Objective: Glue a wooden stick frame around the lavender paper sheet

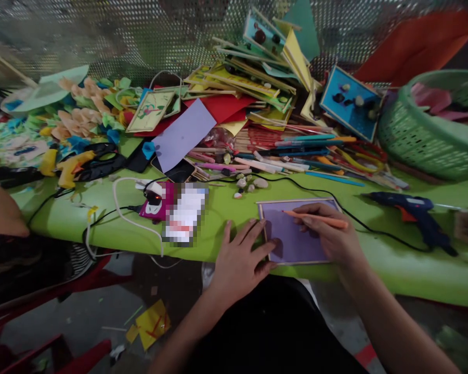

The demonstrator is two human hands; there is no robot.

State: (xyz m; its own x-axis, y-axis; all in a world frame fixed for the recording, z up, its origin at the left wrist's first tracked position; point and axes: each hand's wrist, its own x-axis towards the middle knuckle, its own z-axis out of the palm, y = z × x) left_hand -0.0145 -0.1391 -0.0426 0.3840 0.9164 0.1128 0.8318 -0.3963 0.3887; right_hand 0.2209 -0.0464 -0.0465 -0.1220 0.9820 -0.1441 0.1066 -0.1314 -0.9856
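A purple card (pixel 292 240) edged with thin wooden sticks lies flat at the table's front edge. My left hand (pixel 244 254) rests with fingers spread over the card's left border, partly on the green table. Over the card's right side, my right hand (pixel 331 236) is closed around an orange pen (pixel 327 220). The pen slants left, its tip at the upper part of the card; whether it touches is hard to tell. My right fingers cover part of the card's right side. Small pebbles (pixel 249 184) lie just beyond the card.
A blue glue gun (pixel 417 213) lies to the right, its black cord curving behind the card. Left are a blurred phone (pixel 185 213) and a magenta power strip (pixel 156 205). Pens, sticks and framed cards pile up behind, beside a green basket (pixel 432 132). Another person's arm (pixel 2 208) shows at left.
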